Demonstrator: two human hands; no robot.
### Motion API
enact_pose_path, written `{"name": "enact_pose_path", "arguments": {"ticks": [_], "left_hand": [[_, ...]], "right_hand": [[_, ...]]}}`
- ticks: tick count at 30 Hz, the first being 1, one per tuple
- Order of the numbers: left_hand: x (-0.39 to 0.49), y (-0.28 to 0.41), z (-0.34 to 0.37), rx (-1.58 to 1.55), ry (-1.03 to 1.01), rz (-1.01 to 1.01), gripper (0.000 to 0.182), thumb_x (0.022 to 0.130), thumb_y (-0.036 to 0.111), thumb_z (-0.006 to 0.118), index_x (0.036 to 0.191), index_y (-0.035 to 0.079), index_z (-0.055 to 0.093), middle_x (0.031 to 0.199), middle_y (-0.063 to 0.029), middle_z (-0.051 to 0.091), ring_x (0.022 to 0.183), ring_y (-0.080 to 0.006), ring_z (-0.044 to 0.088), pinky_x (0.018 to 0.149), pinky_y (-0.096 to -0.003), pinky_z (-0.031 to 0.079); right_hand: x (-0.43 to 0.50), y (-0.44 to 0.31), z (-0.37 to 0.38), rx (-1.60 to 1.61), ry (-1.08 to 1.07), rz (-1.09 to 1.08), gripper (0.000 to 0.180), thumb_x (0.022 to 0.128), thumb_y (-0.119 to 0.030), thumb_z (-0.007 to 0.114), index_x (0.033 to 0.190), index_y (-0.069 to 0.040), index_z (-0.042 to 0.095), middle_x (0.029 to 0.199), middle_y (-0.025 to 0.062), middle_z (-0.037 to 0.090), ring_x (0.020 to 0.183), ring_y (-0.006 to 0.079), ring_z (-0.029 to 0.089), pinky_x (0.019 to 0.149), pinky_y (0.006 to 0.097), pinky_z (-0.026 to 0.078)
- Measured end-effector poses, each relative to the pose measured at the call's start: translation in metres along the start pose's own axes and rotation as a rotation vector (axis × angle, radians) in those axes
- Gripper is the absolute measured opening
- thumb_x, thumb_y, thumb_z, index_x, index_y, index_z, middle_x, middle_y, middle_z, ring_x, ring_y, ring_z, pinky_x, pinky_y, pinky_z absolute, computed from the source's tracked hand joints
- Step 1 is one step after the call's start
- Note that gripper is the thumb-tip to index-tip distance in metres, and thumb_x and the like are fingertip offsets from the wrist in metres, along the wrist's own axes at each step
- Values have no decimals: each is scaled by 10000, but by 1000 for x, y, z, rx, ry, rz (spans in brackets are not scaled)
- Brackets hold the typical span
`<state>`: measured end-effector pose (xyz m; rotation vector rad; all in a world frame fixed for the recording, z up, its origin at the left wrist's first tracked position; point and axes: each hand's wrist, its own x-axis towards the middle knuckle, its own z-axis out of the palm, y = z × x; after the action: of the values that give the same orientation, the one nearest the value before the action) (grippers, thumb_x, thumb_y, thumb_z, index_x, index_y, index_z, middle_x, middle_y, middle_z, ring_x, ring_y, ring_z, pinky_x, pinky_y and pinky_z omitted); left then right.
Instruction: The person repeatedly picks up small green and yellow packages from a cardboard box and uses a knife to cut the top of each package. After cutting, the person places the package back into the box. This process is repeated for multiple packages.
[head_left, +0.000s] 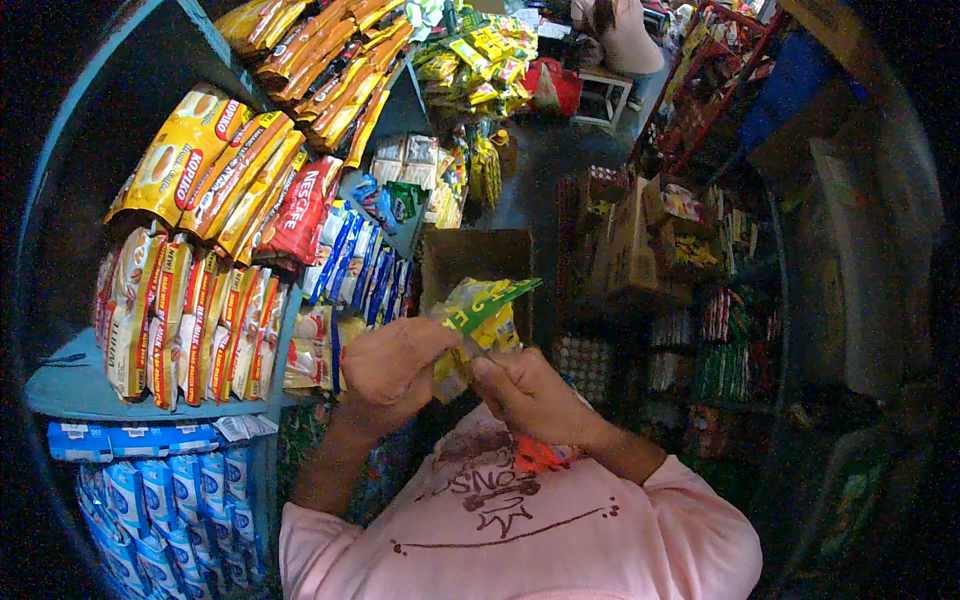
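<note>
A clear plastic pack with a green printed strip and small yellow packets inside (491, 326) is between my two hands, in front of my chest. My left hand (397, 360) is closed around its left side, near the end of the green strip. The fingers of my right hand (529, 390) pinch its lower edge. Just beyond the pack stands an open cardboard box (480, 255), partly hidden by the pack. What lies deeper inside the box cannot be made out.
Blue shelves (172, 405) on the left hold coffee packs (172, 165) and blue-and-white packs (165, 495). Yellow packets (480, 56) hang ahead. Cardboard boxes (630, 240) and stocked shelves stand on the right. A person (626, 37) sits at the far end beside a red bag (551, 86).
</note>
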<state>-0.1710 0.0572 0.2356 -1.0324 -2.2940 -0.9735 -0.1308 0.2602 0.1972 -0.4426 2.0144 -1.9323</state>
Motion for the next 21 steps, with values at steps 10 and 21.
{"name": "enact_pose_path", "arguments": {"ticks": [10,21], "left_hand": [[-7,-6,-1,-94,6,-108,372,685,-98,561,998,18,724,927,-173,741,806,-330,743,730,-389,595],[-16,-12,2,-180,37,-215,311,731,-55,677,1023,39,727,911,-165,740,763,-316,732,691,-391,582]], "right_hand": [[10,6,-14,486,-270,368,484,1094,-415,452,729,-104,514,568,-24,442,487,64,405,447,246,337],[17,8,-12,426,-290,280,499,1094,-414,444,729,-82,520,571,-21,444,490,60,423,432,253,338]]}}
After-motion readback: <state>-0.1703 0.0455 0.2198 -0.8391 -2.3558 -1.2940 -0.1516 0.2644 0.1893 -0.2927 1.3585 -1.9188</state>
